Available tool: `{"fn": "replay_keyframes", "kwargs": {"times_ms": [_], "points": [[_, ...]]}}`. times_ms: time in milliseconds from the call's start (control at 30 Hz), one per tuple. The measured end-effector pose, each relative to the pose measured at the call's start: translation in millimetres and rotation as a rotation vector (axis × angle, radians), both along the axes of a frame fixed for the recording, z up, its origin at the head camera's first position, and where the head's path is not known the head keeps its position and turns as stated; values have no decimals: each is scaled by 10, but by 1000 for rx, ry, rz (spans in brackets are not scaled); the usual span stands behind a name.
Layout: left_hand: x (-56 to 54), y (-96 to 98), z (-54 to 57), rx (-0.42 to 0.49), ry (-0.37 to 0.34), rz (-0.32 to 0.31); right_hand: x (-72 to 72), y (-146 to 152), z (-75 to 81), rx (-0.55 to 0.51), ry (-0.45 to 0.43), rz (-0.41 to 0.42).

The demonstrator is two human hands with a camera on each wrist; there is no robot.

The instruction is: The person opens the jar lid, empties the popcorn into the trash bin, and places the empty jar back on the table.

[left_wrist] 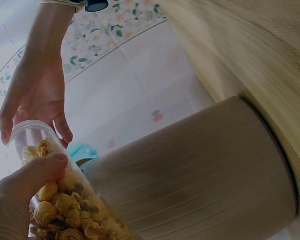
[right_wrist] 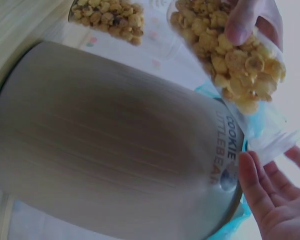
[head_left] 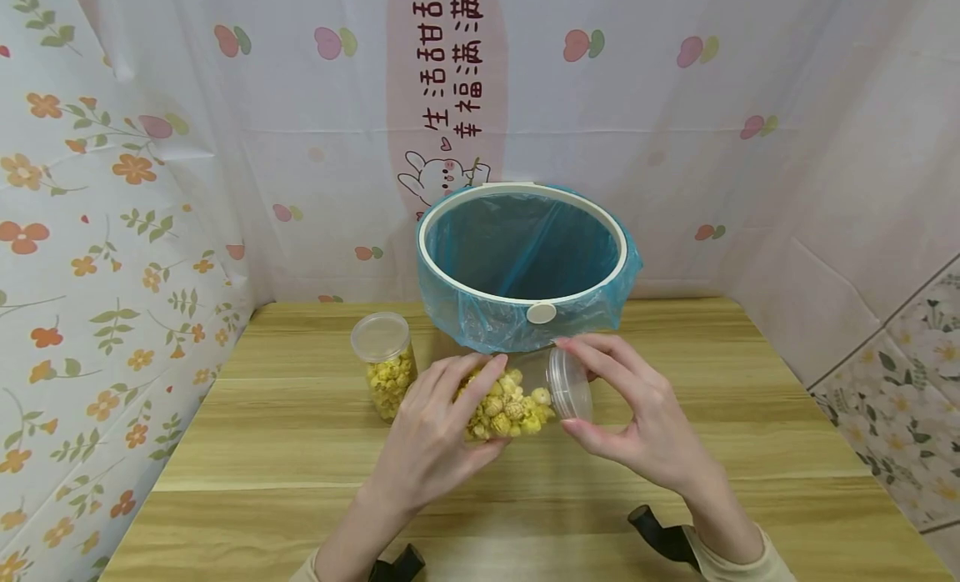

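- Cloth: thin, wrinkled and printed with fruit, hanging beyond both hands.
- Table: smooth, with pale wood grain; its surface leaves room to the right of the right hand, as far as the slanting side edge.
- Bin: a ribbed, grey-brown drum just beyond the hands, its round mouth edged by a white ring over a crinkled blue liner.
- Left hand: palm side down, fingers and thumb wrapped round the jar's body.
- Right hand: fingers and thumb parted in a wide arch, tips pinching the lid's rim.
- Jar: a clear cylinder on its side between the hands, mouth end toward the right one.
- Second jar: clear and upright, left of the left hand, near its knuckles.
- Lid: clear, round, at the jar's mouth; whether it is loose, I cannot tell.
- Popcorn: knobbly yellow pieces inside the held jar.
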State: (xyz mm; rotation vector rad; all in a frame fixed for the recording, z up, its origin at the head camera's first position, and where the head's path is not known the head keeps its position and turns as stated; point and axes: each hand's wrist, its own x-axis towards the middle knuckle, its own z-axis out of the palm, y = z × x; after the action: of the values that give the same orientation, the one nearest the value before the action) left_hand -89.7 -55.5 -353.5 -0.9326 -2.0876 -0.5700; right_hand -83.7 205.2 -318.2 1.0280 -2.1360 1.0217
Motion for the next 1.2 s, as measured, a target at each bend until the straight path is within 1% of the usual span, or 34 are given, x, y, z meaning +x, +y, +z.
{"fn": "replay_keyframes", "kwargs": {"times_ms": [167,267,333,400,467,533,600,667,767,833,1033,1200], "points": [[-4,-13,1,2,6,14,15,54,39,62,-26,32],[-2,-22,2,-2,23,41,18,84,50,55,-50,33],[0,-27,2,-7,37,59,15,94,42,29,-61,12],[0,-26,1,-13,57,73,19,92,29,5,-79,-31],[-3,-23,-3,-20,78,84,29,81,13,5,-113,-89],[-8,-18,-8,-24,98,91,36,64,-5,16,-146,-123],[-12,-14,-13,-29,114,98,44,44,-12,31,-178,-132],[-16,-14,-17,-32,122,103,48,27,-17,41,-189,-127],[-16,-16,-19,-37,118,107,48,15,-13,51,-177,-117],[-18,-19,-19,-38,111,107,42,18,-8,56,-151,-106],[-20,-31,-18,-44,83,103,29,52,31,82,-76,-32],[-23,-38,-20,-49,69,108,38,97,61,109,-72,-4]]}}
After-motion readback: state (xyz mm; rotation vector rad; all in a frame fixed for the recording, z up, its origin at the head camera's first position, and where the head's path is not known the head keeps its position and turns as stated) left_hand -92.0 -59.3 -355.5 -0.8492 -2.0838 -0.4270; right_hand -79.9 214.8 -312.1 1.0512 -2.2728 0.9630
